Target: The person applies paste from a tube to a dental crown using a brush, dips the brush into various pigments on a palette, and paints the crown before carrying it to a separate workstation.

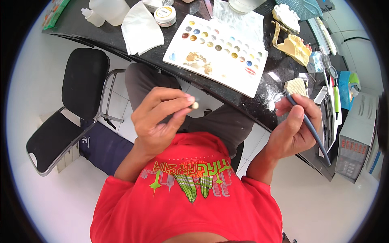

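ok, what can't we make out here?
- Pale piece, head view: too small, and partly covered by the fingers of the left grip; full shape unclear.
- Blue tool in the right grip, head view: tip too small to read.
- Cup, head view: cut off by the top edge.
- Green packet, head view: cut off by the top edge.

The palette [233, 79] lies on the table [77, 26], between napkins [142, 30] and a dental cast [295, 49].
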Demonstrator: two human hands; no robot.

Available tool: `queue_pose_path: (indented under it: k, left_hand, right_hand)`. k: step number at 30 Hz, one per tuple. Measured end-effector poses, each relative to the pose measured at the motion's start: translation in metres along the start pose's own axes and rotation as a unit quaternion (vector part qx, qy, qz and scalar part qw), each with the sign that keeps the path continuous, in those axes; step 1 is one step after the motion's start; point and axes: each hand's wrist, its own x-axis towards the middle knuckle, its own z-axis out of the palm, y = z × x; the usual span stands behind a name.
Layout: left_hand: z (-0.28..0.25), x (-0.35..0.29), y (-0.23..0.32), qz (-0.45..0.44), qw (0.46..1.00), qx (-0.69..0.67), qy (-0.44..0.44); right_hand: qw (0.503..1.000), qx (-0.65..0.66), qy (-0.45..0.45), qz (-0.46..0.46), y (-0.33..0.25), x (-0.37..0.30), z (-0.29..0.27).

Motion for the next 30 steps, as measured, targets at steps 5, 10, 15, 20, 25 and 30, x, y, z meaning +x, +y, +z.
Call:
queue_pose_path:
  k: [5,10,15,20,25,30]
  left_hand:
    - [0.025,0.016,0.003,0.016,1.0,0.002,-0.012]
    - [0.037,0.024,0.001,0.052,0.999,-0.013,-0.008]
    - [0.036,0.022,-0.009,0.091,0.994,-0.04,-0.045]
    - [0.04,0.024,-0.015,0.078,0.993,-0.087,-0.012]
    - [0.034,0.028,-0.015,0.1,0.991,-0.065,-0.056]
    - [0.039,0.023,-0.02,0.099,0.991,-0.085,-0.025]
  right_hand:
    - [0.999,-0.006,-0.01,0.032,0.003,0.003,0.001]
    - [0.996,-0.074,-0.044,0.014,-0.006,0.021,0.009]
    - [0.992,-0.096,-0.078,-0.002,-0.009,0.037,0.023]
    - [0.982,-0.139,-0.124,0.018,-0.007,0.044,0.027]
    - [0.988,-0.131,-0.079,-0.006,0.005,0.043,0.033]
    - [0.985,-0.152,-0.081,-0.013,0.005,0.04,0.035]
